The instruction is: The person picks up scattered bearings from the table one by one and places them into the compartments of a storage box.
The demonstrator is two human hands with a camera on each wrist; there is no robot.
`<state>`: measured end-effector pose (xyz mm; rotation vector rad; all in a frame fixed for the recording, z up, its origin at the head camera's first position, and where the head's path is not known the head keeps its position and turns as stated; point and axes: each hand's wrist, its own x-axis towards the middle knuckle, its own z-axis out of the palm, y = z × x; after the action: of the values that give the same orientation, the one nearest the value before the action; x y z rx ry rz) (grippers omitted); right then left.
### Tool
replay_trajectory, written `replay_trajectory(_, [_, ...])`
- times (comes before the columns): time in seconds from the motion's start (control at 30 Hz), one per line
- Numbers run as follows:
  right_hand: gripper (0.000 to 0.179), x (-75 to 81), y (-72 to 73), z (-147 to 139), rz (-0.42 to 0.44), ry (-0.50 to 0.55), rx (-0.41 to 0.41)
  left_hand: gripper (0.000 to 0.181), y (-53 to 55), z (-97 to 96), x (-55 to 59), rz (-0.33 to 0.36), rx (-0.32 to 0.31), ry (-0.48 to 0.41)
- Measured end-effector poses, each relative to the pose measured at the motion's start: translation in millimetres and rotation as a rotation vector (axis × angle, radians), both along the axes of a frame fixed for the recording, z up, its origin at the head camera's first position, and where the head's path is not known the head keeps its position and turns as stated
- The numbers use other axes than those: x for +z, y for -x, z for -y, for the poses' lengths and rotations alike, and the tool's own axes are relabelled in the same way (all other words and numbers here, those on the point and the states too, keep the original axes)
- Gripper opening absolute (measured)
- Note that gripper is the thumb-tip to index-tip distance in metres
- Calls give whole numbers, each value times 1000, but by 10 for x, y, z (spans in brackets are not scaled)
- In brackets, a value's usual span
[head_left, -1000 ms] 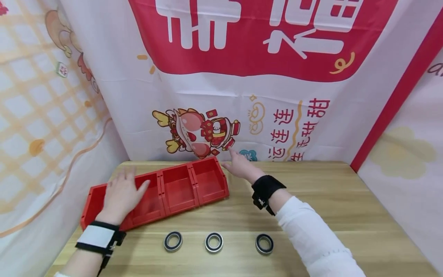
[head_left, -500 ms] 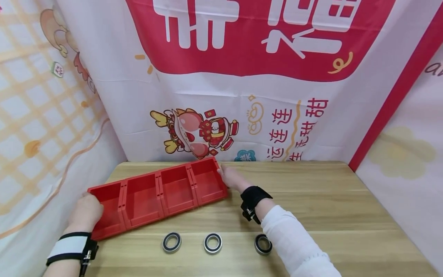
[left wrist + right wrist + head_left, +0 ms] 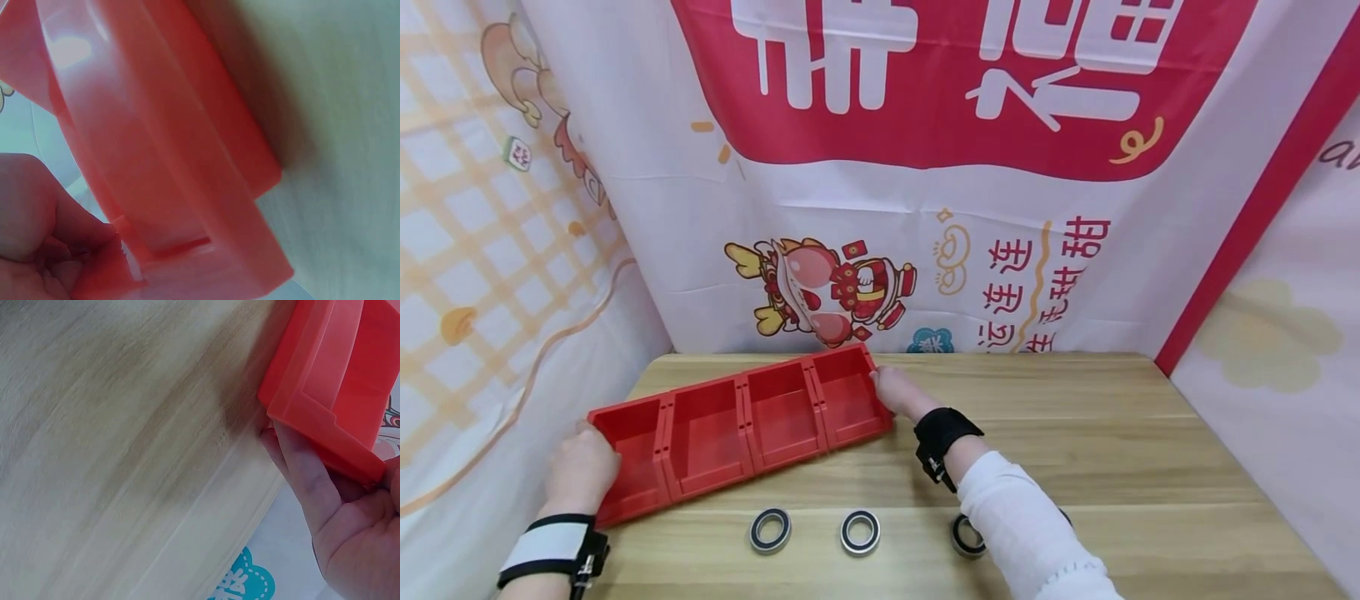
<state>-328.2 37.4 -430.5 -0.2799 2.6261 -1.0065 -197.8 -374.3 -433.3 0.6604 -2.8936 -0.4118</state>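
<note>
A long red plastic bin point(image 3: 709, 446) with several open compartments in a row lies slantwise at the left of the table. My left hand point(image 3: 580, 467) grips its left end, thumb and curled fingers pinching the rim in the left wrist view, where the bin's red wall point(image 3: 144, 137) fills much of the picture. At the far right end, my right hand point(image 3: 901, 392) holds the other side wall. The right wrist view shows its fingers point(image 3: 309, 481) under the edge of that end compartment point(image 3: 325, 425). Nothing lies in the compartments.
In front of the bin, a ring-shaped bearing point(image 3: 771, 531) and a second bearing point(image 3: 860, 533) lie flat on the wooden table point(image 3: 1120, 450). A third bearing point(image 3: 964, 537) is partly hidden by my right sleeve point(image 3: 1022, 525). A printed cloth point(image 3: 850, 192) hangs behind the table.
My left hand has gone from above the bin to its left end and taken hold there. My right hand has come down onto the right end and grips it. The bin has barely shifted.
</note>
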Motion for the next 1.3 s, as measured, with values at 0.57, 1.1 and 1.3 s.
replay_trajectory(0.57, [44, -51, -60, -483, 63, 67, -41, 51, 148, -392, -90, -73, -100, 87])
replay_trajectory(1.1, [42, 10, -90, -1077, 30, 67, -81, 64, 388, -908, -78, -105, -187, 51])
replay_trajectory(1.3, [41, 1, -124, -1386, 3, 2, -78, 57, 504, -1177, -102, -122, -228, 54])
